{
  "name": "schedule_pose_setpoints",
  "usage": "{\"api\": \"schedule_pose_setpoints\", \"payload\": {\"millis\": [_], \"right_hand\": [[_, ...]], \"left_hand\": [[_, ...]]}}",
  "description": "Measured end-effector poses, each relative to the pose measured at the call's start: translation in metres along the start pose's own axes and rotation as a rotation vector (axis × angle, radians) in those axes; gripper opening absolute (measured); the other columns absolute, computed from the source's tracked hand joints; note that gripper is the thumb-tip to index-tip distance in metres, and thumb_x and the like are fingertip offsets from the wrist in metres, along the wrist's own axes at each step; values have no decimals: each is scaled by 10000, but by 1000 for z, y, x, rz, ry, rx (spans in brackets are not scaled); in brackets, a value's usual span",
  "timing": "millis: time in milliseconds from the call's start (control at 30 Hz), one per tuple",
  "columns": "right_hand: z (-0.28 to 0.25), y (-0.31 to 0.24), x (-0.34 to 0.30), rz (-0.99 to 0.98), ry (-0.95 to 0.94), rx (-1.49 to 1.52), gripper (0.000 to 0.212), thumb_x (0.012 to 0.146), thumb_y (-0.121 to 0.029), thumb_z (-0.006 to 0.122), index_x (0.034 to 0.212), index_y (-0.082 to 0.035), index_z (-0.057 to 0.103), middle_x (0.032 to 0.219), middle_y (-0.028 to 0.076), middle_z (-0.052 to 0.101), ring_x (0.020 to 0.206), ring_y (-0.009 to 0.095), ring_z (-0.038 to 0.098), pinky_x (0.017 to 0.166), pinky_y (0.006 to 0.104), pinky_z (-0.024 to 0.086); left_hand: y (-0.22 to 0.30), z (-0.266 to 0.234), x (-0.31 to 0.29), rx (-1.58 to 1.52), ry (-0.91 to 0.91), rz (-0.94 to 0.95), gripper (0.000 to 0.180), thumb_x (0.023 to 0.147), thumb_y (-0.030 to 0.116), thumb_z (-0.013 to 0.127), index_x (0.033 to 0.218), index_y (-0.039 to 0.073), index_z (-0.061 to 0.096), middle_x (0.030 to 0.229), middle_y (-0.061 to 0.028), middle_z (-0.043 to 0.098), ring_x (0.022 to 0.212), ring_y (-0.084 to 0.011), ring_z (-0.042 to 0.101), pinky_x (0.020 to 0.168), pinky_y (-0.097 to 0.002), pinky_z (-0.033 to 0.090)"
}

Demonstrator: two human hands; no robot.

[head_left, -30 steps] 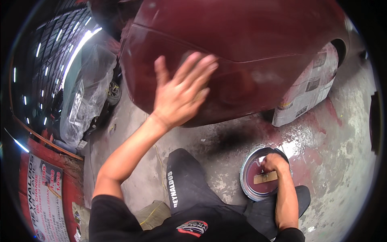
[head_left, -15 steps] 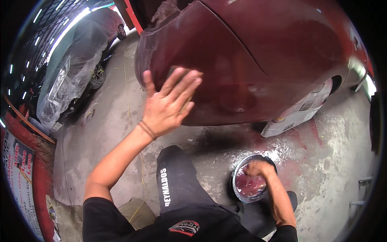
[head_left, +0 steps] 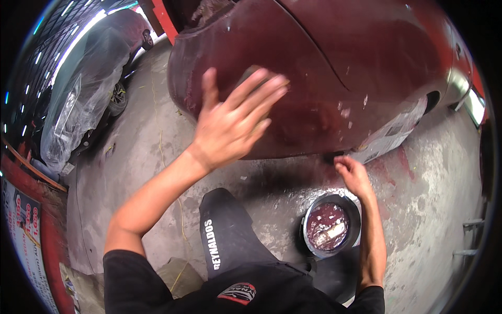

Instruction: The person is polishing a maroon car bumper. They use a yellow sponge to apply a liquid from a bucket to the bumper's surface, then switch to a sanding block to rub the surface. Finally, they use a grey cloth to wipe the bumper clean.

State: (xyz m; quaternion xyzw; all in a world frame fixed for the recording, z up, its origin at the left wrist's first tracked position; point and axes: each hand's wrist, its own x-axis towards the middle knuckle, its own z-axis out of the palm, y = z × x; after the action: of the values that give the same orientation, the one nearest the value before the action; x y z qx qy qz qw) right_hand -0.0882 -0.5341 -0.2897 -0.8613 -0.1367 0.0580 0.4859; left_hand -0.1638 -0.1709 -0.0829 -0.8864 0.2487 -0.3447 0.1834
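Floor (head_left: 418,209), concrete, wet and red-stained near right. Plastic-draped car (head_left: 86,86) far left, printed sign (head_left: 23,230) at near left, thin yellow cord (head_left: 161,141) running over the floor between. Newspaper covering (head_left: 395,133) hangs at the wheel on the far right. Dark red car panel (head_left: 298,125) fills the far middle. Dark-trousered knee (head_left: 225,220) sits between left forearm and round basin (head_left: 355,222); basin is on the floor, near right, just beside the other leg. Reddish water (head_left: 320,213) in it, pale block (head_left: 335,230) in the water.

Left hand (head_left: 235,118): fingers straight, thumb out wide, laid over the panel's left part. Dark piece (head_left: 250,74) shows past the fingers — can't tell if gripped or just pressed, hand hides most of it. Right hand (head_left: 354,175): loosely curled, near the panel's lower edge, beyond the basin; can't tell if anything is inside.

Vs half a second ago: right hand was over the basin, now up and farther out, water in fuller view. Pale specks (head_left: 345,112) have appeared in front of the panel — airborne or stuck on, unclear. Left hand has shifted slightly right.
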Motion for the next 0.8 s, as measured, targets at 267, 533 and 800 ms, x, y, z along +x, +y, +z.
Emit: {"api": "schedule_pose_setpoints", "payload": {"millis": [267,533,800], "right_hand": [[44,158,-51,199,-164,-514,410,979,-313,716,1257,-12,724,1201,287,725,1147,433,700,1005,503,549],[56,133,-40,183,-247,-606,386,988,-364,692,1206,-51,750,1100,241,761,1099,415,719,983,513,559],[49,139,-39,167,-335,-572,413,980,-347,704,1272,-55,715,1129,244,758,1109,429,714,977,525,560]], "left_hand": [[23,22,26,-69,-14,143,615,969,286,663,1561,156,558,1675,21,460,1604,-162,307,1239,-723,-99],[40,40,-49,28,-222,42,600,1027,312,613,1592,135,516,1702,1,419,1638,-212,230,1257,-684,-125],[125,91,97,-56,-19,257,571,1025,297,591,1554,91,537,1657,16,480,1602,-164,308,1255,-733,-21]]}}
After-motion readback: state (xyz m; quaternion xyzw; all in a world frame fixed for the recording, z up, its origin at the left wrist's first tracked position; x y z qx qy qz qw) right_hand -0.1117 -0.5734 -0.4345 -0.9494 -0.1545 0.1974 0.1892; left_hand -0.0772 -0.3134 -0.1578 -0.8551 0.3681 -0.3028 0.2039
